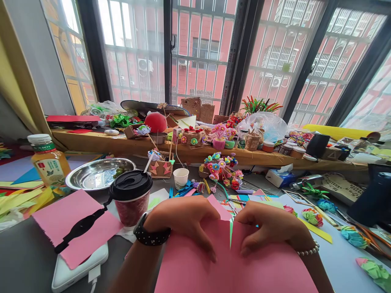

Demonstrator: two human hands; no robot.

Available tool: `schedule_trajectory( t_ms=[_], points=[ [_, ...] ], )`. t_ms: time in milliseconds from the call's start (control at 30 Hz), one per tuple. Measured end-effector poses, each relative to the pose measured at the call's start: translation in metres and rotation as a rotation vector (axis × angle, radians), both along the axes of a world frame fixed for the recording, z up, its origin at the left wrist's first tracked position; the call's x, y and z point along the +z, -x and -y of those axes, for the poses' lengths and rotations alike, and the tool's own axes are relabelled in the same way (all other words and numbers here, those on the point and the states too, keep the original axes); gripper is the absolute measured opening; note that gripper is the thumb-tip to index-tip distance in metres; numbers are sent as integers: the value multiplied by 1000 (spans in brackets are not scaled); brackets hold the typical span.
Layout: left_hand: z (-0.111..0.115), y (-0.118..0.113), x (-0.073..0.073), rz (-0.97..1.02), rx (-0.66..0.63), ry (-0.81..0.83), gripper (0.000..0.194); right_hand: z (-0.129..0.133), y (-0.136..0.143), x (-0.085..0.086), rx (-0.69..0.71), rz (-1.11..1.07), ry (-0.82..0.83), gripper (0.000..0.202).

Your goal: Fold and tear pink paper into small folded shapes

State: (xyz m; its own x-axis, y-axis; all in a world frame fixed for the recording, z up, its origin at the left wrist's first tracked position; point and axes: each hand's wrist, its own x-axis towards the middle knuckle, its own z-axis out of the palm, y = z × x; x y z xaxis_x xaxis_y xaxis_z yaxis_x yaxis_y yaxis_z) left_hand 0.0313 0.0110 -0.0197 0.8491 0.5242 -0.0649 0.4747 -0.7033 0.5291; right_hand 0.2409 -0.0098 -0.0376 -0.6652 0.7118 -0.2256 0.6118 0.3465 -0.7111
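Observation:
A large sheet of pink paper (235, 272) is held up in front of me, with a narrow V-shaped split running down from its top edge. My left hand (186, 219) pinches it just left of the split, thumb on the near face and fingers behind. On the other side of the split, my right hand (269, 224) grips the same sheet in a like pinch. The fingertips behind the paper are hidden. Beyond the hands lies a smaller pink paper piece (219, 207).
Left of me stand a lidded paper cup (131, 197), a juice bottle (49, 160) and a steel plate (100, 173). A torn pink sheet (82, 215) lies over a white power bank (81, 264). Crumpled paper flowers (313, 217) are at right; crafts crowd the windowsill (183, 154).

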Motion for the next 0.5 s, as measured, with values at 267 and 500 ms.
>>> schedule_trajectory(
  t_ms=[267,500],
  points=[
    [0,10,7,-65,7,-37,38,5,-10,4,-40,9,-17,14],
    [-17,14,0,23,150,47,18,5,-27,3,-298,-225,71,22]
  ],
)
